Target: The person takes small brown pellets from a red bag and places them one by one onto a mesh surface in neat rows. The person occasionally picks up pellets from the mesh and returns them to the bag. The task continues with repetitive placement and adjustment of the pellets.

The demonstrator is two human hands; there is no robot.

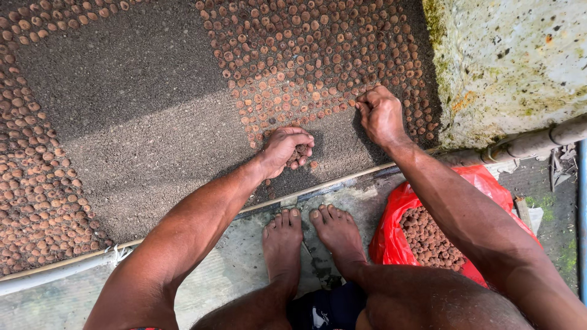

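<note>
Seed bed (140, 122): dark, fine-grained soil in a flat bed, edged along its near side by a pale pole (55, 272). Sown nuts (318, 61): round brown nuts set close together in rows, filling the upper middle and right of the bed; a second patch (30, 183) runs down the left side, with bare soil between the two. Left hand (284, 150): resting on the soil just below the sown patch, fingers curled inward and cupped around a small clutch of loose nuts (299, 156), several of which show between fingertips and palm. Right hand (380, 115): at the lower edge of the sown patch, fingers bunched and pressed together, tips down against the soil; it appears to pinch a single nut, though the knuckles hide the fingertips and this cannot be told for sure. The two hands are near each other but apart. Red plastic bag (397, 214): open, lying on the ground at the person's right, just outside the bed, holding a heap of the same brown nuts (428, 241). Bare feet (312, 238): side by side on wet concrete just beside the pole. Wall (513, 61): mottled, mossy, at upper right, with a pipe (538, 142) along its base.
</note>
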